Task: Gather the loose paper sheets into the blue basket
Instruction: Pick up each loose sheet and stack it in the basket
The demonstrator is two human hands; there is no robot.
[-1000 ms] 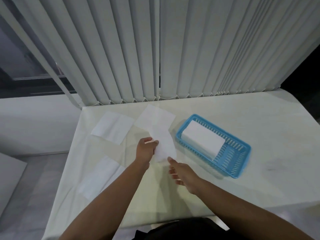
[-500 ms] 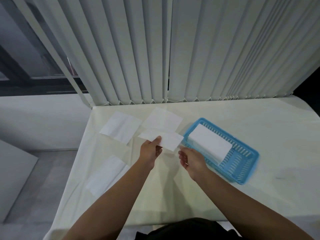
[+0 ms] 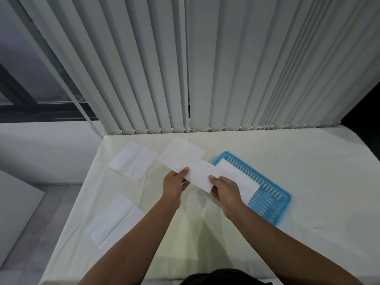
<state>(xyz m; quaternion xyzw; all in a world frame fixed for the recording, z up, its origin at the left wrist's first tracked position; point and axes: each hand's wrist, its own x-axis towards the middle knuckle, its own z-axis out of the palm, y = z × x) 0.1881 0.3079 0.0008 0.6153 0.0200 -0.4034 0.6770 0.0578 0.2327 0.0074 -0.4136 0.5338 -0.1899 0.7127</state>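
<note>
A folded white paper sheet [image 3: 202, 175] is held above the table just left of the blue basket [image 3: 273, 199]. My left hand [image 3: 174, 183] pinches its left end and my right hand [image 3: 226, 189] grips its right end. Inside the basket lies a white sheet [image 3: 240, 177], partly hidden by my right hand. Loose sheets lie on the table: one at the back left [image 3: 133, 161], one at the back middle [image 3: 182, 153], and one near the left edge [image 3: 114, 221].
The table [image 3: 298, 161] has a cream cloth cover. Vertical blinds [image 3: 205, 68] hang along its far edge. The table's left edge drops to a grey floor [image 3: 30, 233]. A dark window [image 3: 30, 83] is at the far left.
The held sheet has turned to lie level and moved toward the basket. My right hand has come up and taken hold of its right end. The camera has tilted.
</note>
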